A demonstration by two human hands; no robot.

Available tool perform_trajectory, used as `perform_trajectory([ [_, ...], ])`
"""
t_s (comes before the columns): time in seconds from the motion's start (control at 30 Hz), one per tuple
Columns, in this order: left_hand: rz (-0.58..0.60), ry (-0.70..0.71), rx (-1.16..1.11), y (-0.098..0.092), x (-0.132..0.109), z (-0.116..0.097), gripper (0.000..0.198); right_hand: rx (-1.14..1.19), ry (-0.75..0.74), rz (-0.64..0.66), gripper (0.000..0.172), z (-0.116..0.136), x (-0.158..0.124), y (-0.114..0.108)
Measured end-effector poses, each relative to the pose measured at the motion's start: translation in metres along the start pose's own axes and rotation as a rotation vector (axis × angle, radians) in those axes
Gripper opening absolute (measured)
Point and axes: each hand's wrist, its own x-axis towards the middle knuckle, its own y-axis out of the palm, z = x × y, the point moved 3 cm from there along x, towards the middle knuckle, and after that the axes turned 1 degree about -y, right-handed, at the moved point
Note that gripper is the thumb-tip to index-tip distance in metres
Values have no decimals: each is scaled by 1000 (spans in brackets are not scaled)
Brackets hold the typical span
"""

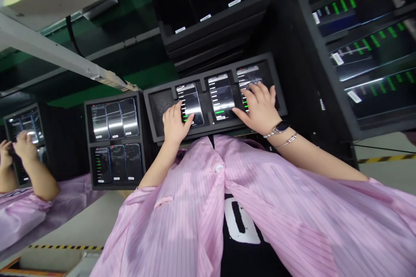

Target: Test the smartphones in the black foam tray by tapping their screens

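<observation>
A dark foam tray (208, 131) lies before me with three lit smartphones in its slots; its leftmost slot is bare. My left hand (175, 123) rests over the left edge of one smartphone (194, 99), thumb and fingers apart. Between my hands lies the middle smartphone (219, 95), its screen showing lines of text and a green line. My right hand (259, 106), with a watch and bracelets at the wrist, spreads over the right smartphone (247, 75) and covers much of its lower part. Neither hand grips anything.
To the left stands a tray (88, 143) with two rows of smartphones. Stacked trays (216, 30) rise behind. More trays of devices with green marks (344, 95) stand at the right. A co-worker's hands (26, 147) are at the far left. A metal bar (65, 56) slants overhead.
</observation>
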Motion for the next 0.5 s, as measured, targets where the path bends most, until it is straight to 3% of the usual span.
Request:
perform_trajectory([
  [0.13, 0, 0, -8, 1, 1, 2, 75, 32, 31, -18, 74, -17, -1, -3],
  [0.33, -26, 23, -39, 0, 0, 2, 81, 49, -67, -51, 66, 4, -9, -11],
  [0.5, -8, 162, -38, -4, -10, -12, 67, 83, -130, -6, 59, 15, -21, -1],
])
